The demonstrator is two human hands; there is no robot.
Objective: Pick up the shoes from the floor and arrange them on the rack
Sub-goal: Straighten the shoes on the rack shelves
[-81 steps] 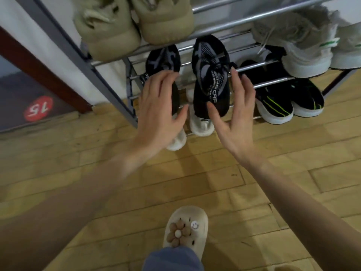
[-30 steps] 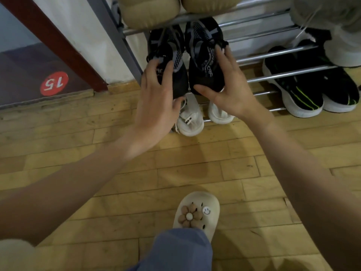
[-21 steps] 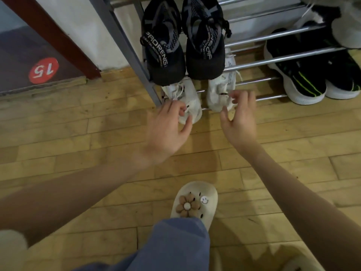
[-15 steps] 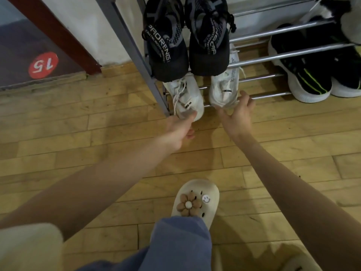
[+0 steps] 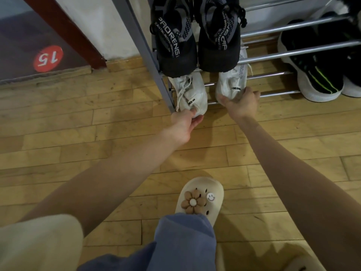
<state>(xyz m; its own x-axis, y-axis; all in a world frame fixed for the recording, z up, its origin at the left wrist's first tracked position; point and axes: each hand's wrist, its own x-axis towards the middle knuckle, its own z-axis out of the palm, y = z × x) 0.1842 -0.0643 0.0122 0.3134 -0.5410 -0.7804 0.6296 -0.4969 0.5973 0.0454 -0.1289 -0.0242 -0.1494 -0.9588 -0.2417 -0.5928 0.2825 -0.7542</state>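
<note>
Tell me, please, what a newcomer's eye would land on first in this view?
Probably the two hands: the left hand grips the toe of one white sneaker and the right hand the other, both on the rack's lowest bars. Just above hang two black sandals, and on the floor below sits a cream clog with a flower charm.
</note>
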